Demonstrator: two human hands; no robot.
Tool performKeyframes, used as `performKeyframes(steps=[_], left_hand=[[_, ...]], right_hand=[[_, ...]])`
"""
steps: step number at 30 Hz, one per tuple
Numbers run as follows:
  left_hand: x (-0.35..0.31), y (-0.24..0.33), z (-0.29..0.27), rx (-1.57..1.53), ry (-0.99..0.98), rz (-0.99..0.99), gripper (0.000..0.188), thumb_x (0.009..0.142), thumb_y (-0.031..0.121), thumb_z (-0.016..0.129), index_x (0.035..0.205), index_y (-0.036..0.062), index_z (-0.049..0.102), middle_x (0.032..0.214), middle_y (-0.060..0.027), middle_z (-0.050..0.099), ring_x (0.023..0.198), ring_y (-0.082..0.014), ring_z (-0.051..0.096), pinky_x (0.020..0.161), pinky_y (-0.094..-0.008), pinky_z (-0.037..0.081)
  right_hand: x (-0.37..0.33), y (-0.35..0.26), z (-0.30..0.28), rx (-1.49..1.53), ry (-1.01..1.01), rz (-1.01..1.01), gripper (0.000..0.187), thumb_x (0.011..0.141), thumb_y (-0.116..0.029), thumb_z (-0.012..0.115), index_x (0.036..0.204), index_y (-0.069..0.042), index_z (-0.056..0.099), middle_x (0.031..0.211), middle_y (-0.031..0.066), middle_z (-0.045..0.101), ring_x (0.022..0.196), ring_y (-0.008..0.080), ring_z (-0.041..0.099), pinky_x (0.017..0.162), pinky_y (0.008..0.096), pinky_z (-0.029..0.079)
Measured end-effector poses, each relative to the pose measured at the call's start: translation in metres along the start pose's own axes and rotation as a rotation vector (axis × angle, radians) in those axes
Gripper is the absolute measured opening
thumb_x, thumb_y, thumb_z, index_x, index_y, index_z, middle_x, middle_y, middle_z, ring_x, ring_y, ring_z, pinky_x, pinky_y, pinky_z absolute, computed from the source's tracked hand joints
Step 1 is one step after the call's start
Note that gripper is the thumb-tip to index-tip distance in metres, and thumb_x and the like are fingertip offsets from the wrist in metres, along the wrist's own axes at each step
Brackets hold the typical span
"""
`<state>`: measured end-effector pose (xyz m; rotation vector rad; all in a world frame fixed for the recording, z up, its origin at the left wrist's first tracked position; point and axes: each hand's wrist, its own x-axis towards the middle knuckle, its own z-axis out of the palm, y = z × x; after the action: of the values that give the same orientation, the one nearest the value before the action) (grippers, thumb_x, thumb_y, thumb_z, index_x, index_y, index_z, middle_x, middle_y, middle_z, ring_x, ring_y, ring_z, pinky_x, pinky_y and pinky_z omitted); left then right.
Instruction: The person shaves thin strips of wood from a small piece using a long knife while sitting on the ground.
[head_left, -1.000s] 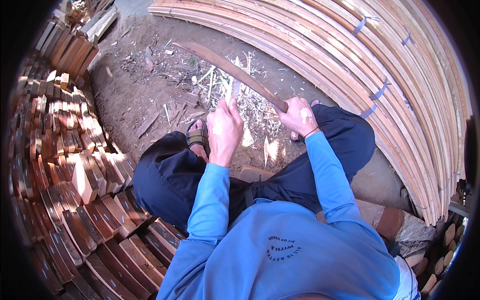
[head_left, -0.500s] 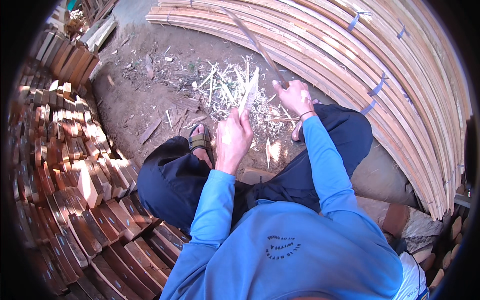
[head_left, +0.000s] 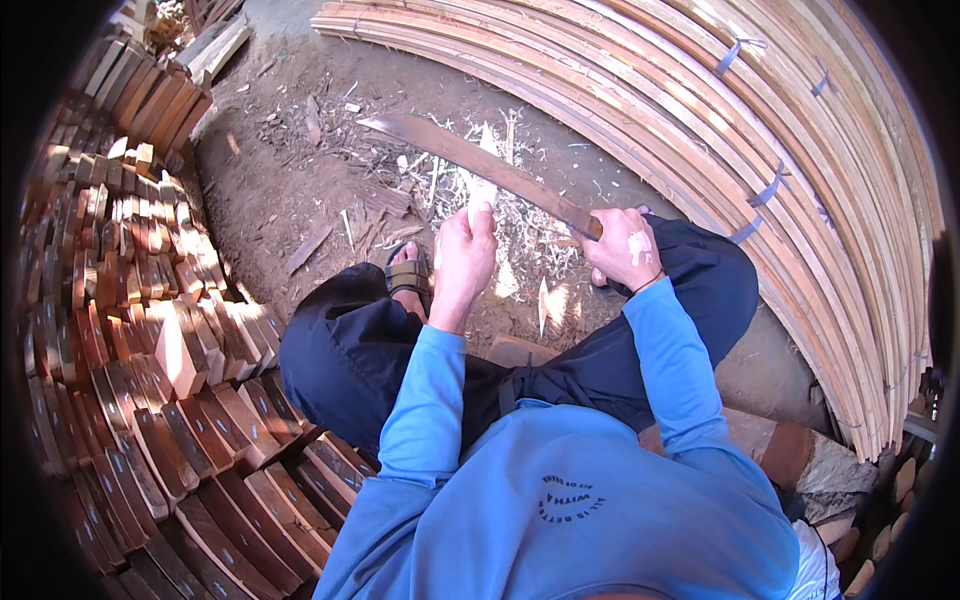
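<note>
My left hand point(head_left: 465, 258) is closed around the near end of a pale wooden stake point(head_left: 483, 188), which points away from me. In my right hand point(head_left: 622, 248) is the handle of a machete point(head_left: 480, 163). Its long, dull brown blade reaches toward the upper left and crosses above the stake in this view; whether they touch I cannot tell. Beneath both, wood shavings point(head_left: 520, 232) lie heaped on the dirt. A small pointed wood chip point(head_left: 543, 305) rests on the ground between my feet.
Stacked short wooden blocks point(head_left: 190, 440) fill the left side. On the right, long bundled wooden strips point(head_left: 800, 230) curve round, tied with bluish bands. Bark scraps point(head_left: 308, 250) are scattered over the dirt floor point(head_left: 270, 180). A brick point(head_left: 787, 455) is at lower right.
The machete has come down and swung leftward, from raised beside the strips to across the stake. My right hand is lower and slightly farther right. The left keeps hold of the stake.
</note>
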<state>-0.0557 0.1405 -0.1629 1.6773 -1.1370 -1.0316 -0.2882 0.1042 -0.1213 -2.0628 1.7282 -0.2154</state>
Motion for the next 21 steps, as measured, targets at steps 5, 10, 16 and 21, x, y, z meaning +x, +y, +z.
performKeyframes(steps=[5,10,16,21], left_hand=[[-0.005,0.013,-0.001,0.207,0.04,0.094,0.043,0.106,0.035,0.05,0.079,0.0015,0.059,0.061,-0.0061,0.056,0.058,-0.0175,0.055,0.059,-0.0381,0.044],[-0.025,0.023,0.01,0.255,-0.116,0.06,0.044,0.106,0.035,0.051,0.08,0.0004,0.058,0.061,-0.006,0.054,0.056,-0.0174,0.051,0.057,-0.0382,0.043],[-0.009,0.015,0.003,-0.04,-0.104,-0.02,0.04,0.106,0.032,0.05,0.082,0.0015,0.06,0.063,-0.0063,0.055,0.058,-0.0169,0.053,0.057,-0.037,0.042],[0.0,0.011,-0.003,-0.114,-0.013,-0.069,0.043,0.106,0.032,0.05,0.079,0.0004,0.062,0.06,-0.0077,0.057,0.056,-0.0188,0.057,0.058,-0.0397,0.044]], right_hand=[[0.017,0.008,0.014,-0.036,-0.062,0.075,0.025,0.079,-0.024,0.067,0.093,-0.006,0.078,0.085,0.0256,0.072,0.086,0.0451,0.071,0.082,0.0517,0.057],[0.046,0.009,0.015,0.012,0.073,0.126,0.034,0.085,-0.033,0.07,0.094,0.0,0.077,0.086,0.0275,0.072,0.088,0.0448,0.071,0.084,0.0506,0.056],[0.044,-0.001,-0.003,0.161,0.046,0.212,0.043,0.09,-0.041,0.069,0.095,0.001,0.076,0.083,0.0257,0.072,0.085,0.0422,0.071,0.081,0.0487,0.054],[0.018,0.001,-0.004,0.127,0.02,0.016,0.042,0.087,-0.04,0.073,0.086,0.002,0.073,0.069,0.0241,0.065,0.069,0.0418,0.067,0.069,0.0475,0.052]])
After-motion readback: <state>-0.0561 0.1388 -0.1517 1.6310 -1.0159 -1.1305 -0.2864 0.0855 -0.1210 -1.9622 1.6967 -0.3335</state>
